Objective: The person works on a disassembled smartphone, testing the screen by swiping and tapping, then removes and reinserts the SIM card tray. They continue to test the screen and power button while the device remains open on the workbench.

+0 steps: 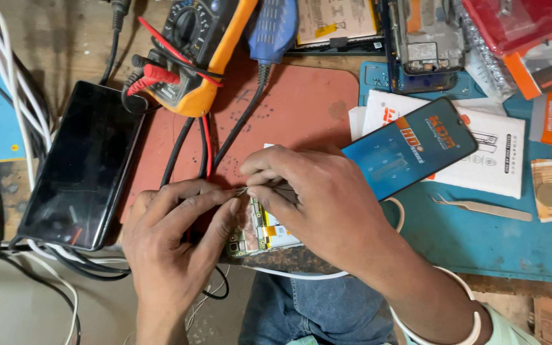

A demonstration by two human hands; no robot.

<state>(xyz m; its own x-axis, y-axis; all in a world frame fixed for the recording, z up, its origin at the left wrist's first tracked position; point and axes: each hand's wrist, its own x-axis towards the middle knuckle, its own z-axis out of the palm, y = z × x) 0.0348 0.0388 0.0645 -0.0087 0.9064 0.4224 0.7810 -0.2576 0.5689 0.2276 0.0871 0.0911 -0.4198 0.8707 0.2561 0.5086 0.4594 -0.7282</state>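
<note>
My left hand (174, 236) and my right hand (317, 198) meet over an opened phone (257, 233) that lies on a red work mat (301, 108) at the table's front edge. The phone's green circuit board and a yellow flex cable show between the hands. My right hand pinches thin metal tweezers (250, 188) whose tip points left, at my left fingertips. My left hand's fingers press on the phone's left end. Most of the phone is hidden under the right hand.
A black phone (84, 166) lies at the left among white cables. An orange multimeter (202, 51) with red and black leads sits at the back. A new blue phone screen (410, 147) rests on a white box; spare tweezers (480, 207) lie on the blue mat (480, 249).
</note>
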